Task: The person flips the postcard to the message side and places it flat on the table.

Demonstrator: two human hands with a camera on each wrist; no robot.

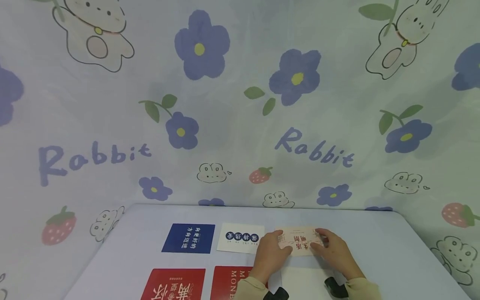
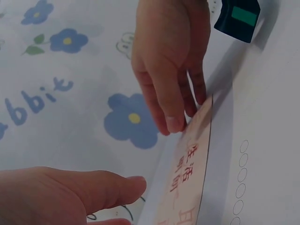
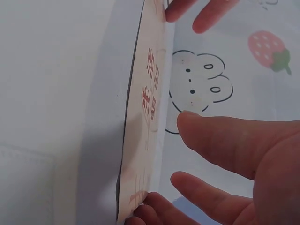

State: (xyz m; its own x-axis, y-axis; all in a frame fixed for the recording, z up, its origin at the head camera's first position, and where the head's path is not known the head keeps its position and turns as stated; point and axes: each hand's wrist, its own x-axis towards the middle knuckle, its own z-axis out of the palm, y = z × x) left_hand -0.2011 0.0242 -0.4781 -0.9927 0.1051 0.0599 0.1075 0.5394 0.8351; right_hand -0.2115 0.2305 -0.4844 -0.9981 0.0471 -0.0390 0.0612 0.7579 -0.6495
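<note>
1. presently, one beige card (image 1: 298, 241), red lettering: at the right end of the far row on the white table (image 1: 380, 246), between your two hands.
2. one left hand (image 1: 271, 255), yours: thumb and fingers apart, set at the beige card's left edge.
3. one right hand (image 1: 336, 254), yours: thumb and fingers likewise apart, fingertips at the card's right edge.
4. one white card (image 1: 240, 246), blue discs across it: just beside your left hand, on the outer side.
5. one blue card (image 1: 176, 239), white lettering: left end of the same row.
6. one red card (image 1: 161, 277): nearer you than the blue one, cut off in the head view.
7. second red card (image 1: 222, 283): to its right, partly covered by your left arm.
8. one cream sheet (image 1: 303, 281): between your wrists.
9. one backdrop (image 1: 232, 125), flowers and rabbits: behind the table.
</note>
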